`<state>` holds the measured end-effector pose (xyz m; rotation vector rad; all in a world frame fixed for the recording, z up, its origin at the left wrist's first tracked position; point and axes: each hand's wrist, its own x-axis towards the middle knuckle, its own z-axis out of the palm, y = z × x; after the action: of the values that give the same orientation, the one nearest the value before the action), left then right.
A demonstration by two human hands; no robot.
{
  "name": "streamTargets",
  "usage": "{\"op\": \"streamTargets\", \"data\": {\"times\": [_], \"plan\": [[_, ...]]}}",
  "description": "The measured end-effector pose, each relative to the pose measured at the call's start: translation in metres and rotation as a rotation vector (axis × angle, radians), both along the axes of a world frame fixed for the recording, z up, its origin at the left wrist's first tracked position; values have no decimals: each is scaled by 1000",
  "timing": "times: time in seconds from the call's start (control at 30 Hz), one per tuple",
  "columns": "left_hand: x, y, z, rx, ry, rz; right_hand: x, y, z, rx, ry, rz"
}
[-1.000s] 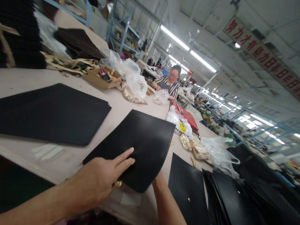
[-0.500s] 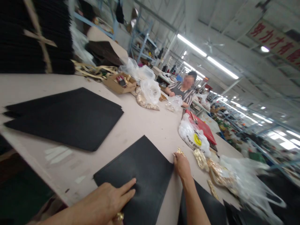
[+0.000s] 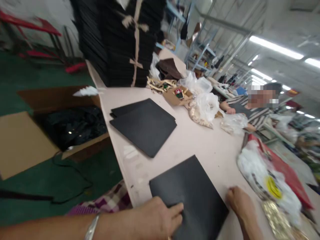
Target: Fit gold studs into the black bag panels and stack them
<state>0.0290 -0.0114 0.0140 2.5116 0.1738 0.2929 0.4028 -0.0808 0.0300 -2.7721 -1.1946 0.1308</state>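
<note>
A black flat panel (image 3: 192, 190), like a sheet of leather, lies at an angle on the pale table. My left hand (image 3: 160, 216) rests on its near left part, two fingers stretched over it; a gold-coloured glint shows below the hand at the picture's bottom edge, mostly cut off. By the panel's right edge is my right hand (image 3: 237, 201), curled into a fist and blurred; what it holds, if anything, is hidden. Beyond, to the left, more black panels (image 3: 147, 128) lie in a loose pile.
A tied black stack (image 3: 122, 43) stands at the back left. An open cardboard box (image 3: 27, 143) sits on the floor. Plastic bags (image 3: 207, 106), a small carton (image 3: 172, 96), gold pieces (image 3: 276, 216) and a red item (image 3: 287, 173) line the far side. A person (image 3: 250, 103) works across.
The view has swung left, bringing the floor box into sight. The gold pieces seen by my right fingertips no longer show there. My left hand stays on the panel.
</note>
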Motion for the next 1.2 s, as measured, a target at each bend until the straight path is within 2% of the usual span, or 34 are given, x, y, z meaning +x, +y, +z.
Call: {"op": "streamTargets", "data": {"times": [0.07, 0.1, 0.17, 0.27, 0.33, 0.4, 0.53, 0.67, 0.93, 1.2], "plan": [[2, -2, -1, 108, -6, -11, -24, -7, 9, 23, 58, -24], [2, -2, -2, 155, -11, -14, -40, -11, 11, 65, 159, -19], [3, -1, -4, 190, -27, -26, -78, -20, 12, 242, 525, 3], [4, 0, -6, 187, -42, -31, -138, -29, 8, 318, 869, 39], [4, 1, -7, 198, -47, -37, -167, -30, 4, 288, 922, 70], [4, 1, -7, 214, -51, -39, -181, -29, 2, 233, 882, 103], [1, 1, -2, 248, -54, -21, -185, -21, 1, 126, 754, 135], [0, 2, 1, 276, -59, -22, -184, -14, 5, 81, 732, 126], [3, 2, -8, 256, -44, -14, -181, 6, 18, -67, 859, -33], [6, 4, -13, 173, -1, -26, -180, 20, 23, -129, 860, -118]]}}
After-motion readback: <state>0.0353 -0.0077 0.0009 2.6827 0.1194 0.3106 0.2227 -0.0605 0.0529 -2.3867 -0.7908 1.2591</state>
